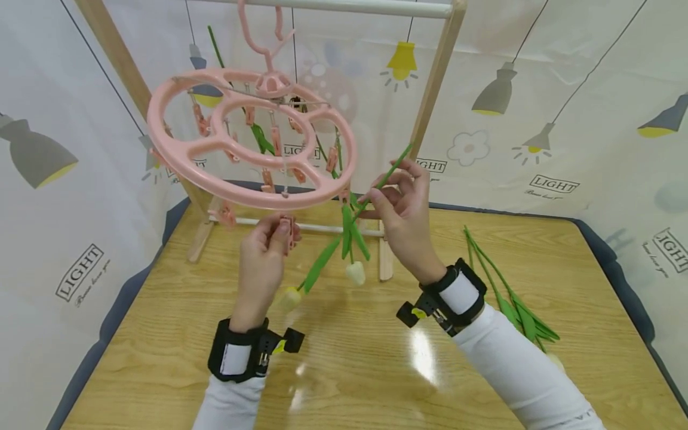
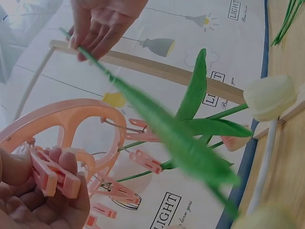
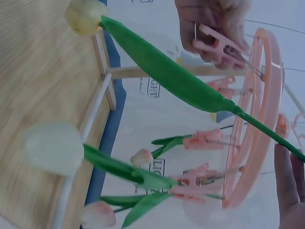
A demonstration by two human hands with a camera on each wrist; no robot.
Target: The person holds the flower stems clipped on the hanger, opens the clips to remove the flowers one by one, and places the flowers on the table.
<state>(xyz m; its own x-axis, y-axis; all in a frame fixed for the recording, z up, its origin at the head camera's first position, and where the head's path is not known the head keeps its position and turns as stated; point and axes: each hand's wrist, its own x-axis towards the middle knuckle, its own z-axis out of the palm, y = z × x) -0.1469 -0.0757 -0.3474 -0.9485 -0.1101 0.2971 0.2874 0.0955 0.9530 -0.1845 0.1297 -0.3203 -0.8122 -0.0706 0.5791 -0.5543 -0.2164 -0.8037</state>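
Observation:
My left hand (image 1: 260, 263) pinches a pink clothespin (image 1: 290, 233) that hangs from the near rim of a round pink clip hanger (image 1: 231, 190). In the left wrist view the fingers squeeze the clothespin's (image 2: 56, 174) two handles. To the right of the hanger, my right hand (image 1: 405, 224) holds the green stem of an artificial white tulip (image 1: 291, 298) between thumb and fingers. This tulip slants head-down, its leaf (image 3: 167, 81) apart from the pinched clothespin. Another white tulip (image 1: 355, 273) hangs head-down from a clip, with pinkish tulips (image 3: 97, 214) clipped nearby.
The hanger hooks onto a rack with a white top bar (image 1: 365, 6) and wooden posts (image 1: 438, 77). Several stems of loose tulips (image 1: 529, 322) lie at the right of the wooden table (image 1: 344, 370). Empty clothespins (image 1: 199, 119) dangle around the ring. A printed cloth stands behind.

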